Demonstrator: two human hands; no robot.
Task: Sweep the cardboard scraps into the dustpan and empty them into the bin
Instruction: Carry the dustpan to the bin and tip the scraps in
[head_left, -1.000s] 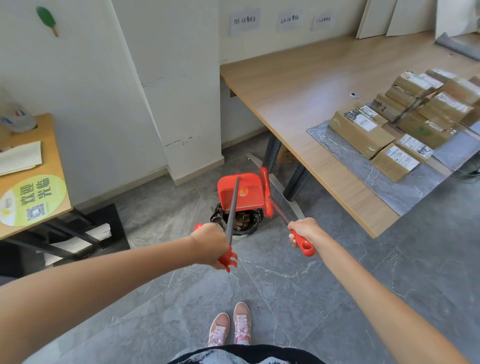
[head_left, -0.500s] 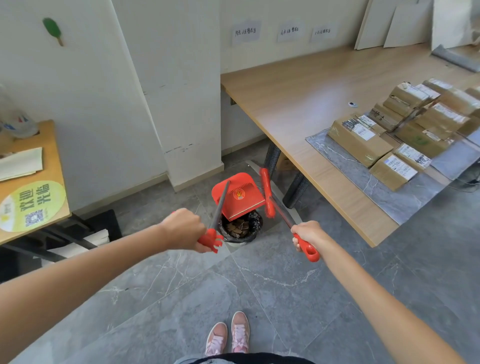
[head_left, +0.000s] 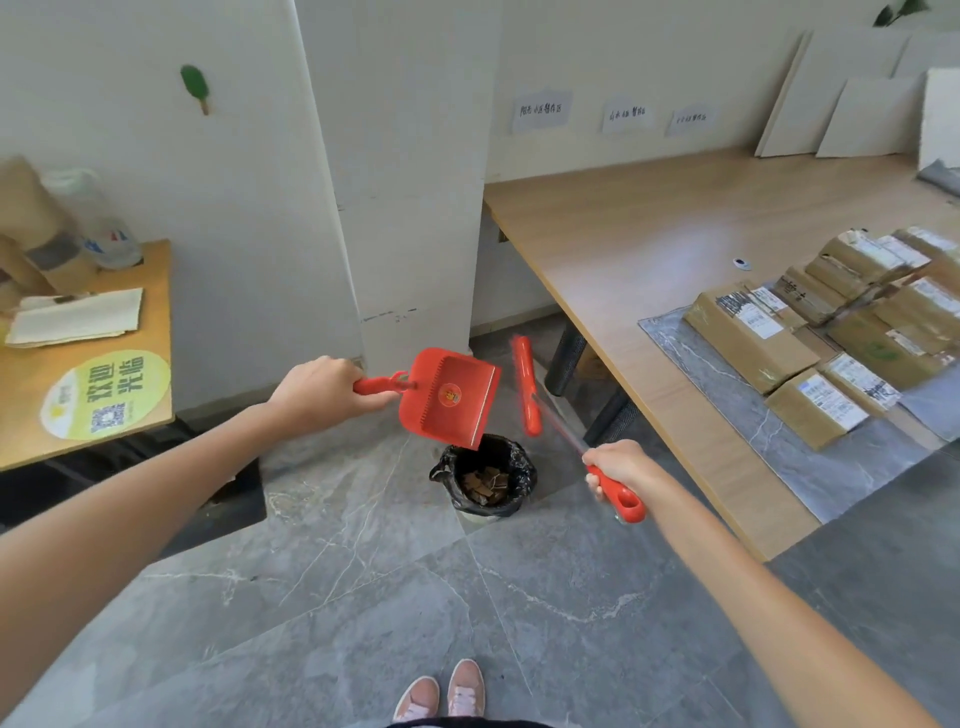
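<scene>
Round the dustpan (head_left: 449, 397) handle the left hand (head_left: 317, 395) has its grip clamped; below and right of that grip, the bin (head_left: 524, 470) holds cardboard scraps (head_left: 485, 484); best tilt steeply, lip over the opening; the right hand (head_left: 618, 463) has its grip clamped on the brush (head_left: 524, 384), held clear.

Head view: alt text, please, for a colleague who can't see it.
The left hand holds a red dustpan tipped lip-down over a black-lined bin with cardboard scraps inside. The right hand grips a red broom raised beside it. A wooden table with parcels stands on the right.
</scene>
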